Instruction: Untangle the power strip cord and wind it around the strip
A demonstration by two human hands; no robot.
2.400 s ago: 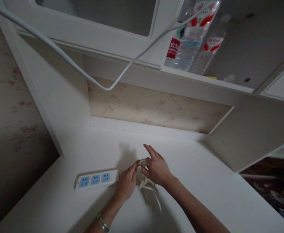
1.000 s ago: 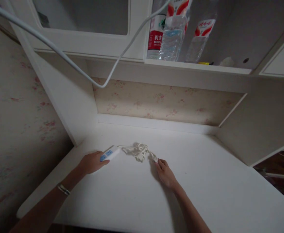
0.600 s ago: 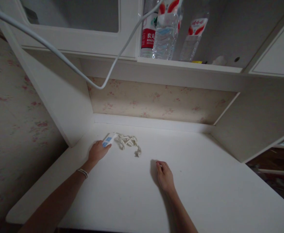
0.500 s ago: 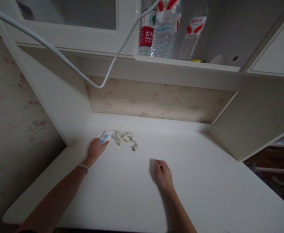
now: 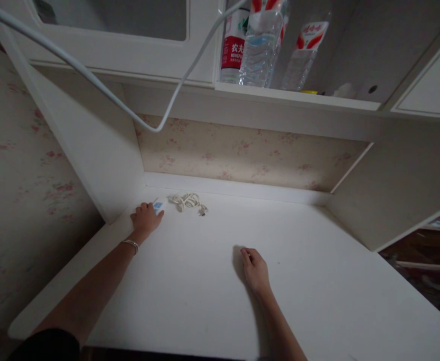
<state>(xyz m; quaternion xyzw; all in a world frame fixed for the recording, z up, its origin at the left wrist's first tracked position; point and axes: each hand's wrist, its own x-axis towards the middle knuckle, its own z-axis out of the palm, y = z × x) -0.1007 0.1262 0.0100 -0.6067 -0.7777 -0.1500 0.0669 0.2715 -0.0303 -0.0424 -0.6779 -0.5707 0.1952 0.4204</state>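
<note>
Left hand (image 5: 146, 218) reaching forward, right hand (image 5: 256, 269) curled.

1. Desktop (image 5: 310, 281): white and flat, its near-left corner rounded.
2. Side panels: left panel (image 5: 92, 135) and right panel (image 5: 400, 175), both pale, flanking the recess.
3. Upper cabinet (image 5: 129, 57): white, with a framed door beside an open compartment (image 5: 358, 55).
4. Left wall (image 5: 20, 165): pale wallpaper, reddish flowers.
5. Rear wall (image 5: 250, 153): similar floral paper above a white strip (image 5: 235, 187).
6. Lighting: dim, with soft shadows; far-right background blurred.
</note>
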